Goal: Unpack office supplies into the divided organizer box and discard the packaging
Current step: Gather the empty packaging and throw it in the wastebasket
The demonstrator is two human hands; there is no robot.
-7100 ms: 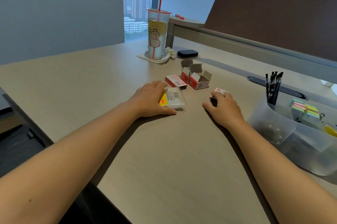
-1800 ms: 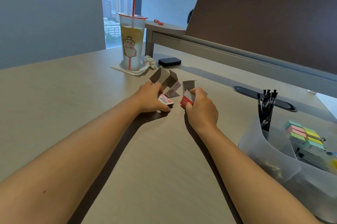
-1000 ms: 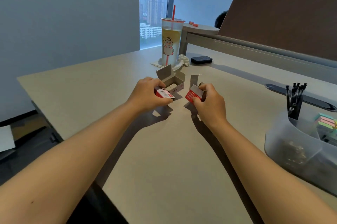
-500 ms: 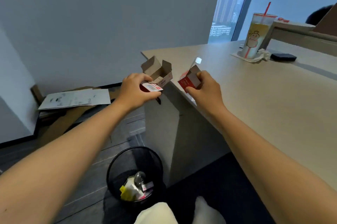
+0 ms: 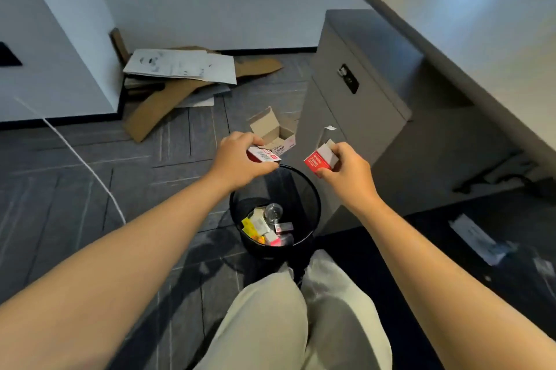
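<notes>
My left hand (image 5: pixel 240 157) grips two small empty cartons: a red-and-white one under the thumb and an open brown-lined one (image 5: pixel 272 131) sticking out beyond the fingers. My right hand (image 5: pixel 346 169) pinches another small red carton (image 5: pixel 319 159) with its flap open. Both hands hover above the far rim of a round black mesh waste bin (image 5: pixel 313 204) on the floor. Discarded packaging and a clear bottle lie in the bin's bottom. The organizer box is out of view.
A grey drawer cabinet (image 5: pixel 367 92) stands right of the bin under the desk top (image 5: pixel 469 17). Flattened cardboard and papers (image 5: pixel 180 77) lie by the wall. A white cable (image 5: pixel 81 156) crosses the floor at left. My knees (image 5: pixel 301 318) are just behind the bin.
My view has swung down from the desk edge to the floor. Both hands, still holding the cartons, have moved over the waste bin.
</notes>
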